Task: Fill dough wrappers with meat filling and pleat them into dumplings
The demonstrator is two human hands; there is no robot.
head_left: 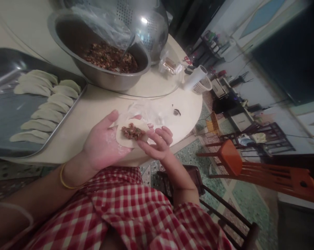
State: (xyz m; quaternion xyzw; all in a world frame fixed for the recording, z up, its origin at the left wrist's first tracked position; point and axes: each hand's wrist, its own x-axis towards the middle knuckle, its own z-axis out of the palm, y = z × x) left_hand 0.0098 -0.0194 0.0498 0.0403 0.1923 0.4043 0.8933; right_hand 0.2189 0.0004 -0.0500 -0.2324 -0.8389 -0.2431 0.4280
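A round, flat dumpling wrapper [122, 139] lies across the palm and fingers of my left hand [102, 142], which supports it from below with the thumb apart. On the wrapper's middle sits a mound of minced filling [133, 132]. My right hand [158, 141] is at the wrapper's right edge, its thumb and fingertips touching the rim beside the filling, the other fingers curled. White flour dusts my left palm. To the left, several folded dumplings [47, 114] rest in rows in a metal tray [71, 114].
Behind my hands stands a steel bowl [112, 77] of minced filling with a spoon handle [128, 45] in it. A perforated colander [157, 34], a clear plastic bag [143, 109], a wrapped packet [170, 66] and a white basket [202, 86] are on the table. Chairs [228, 158] stand right.
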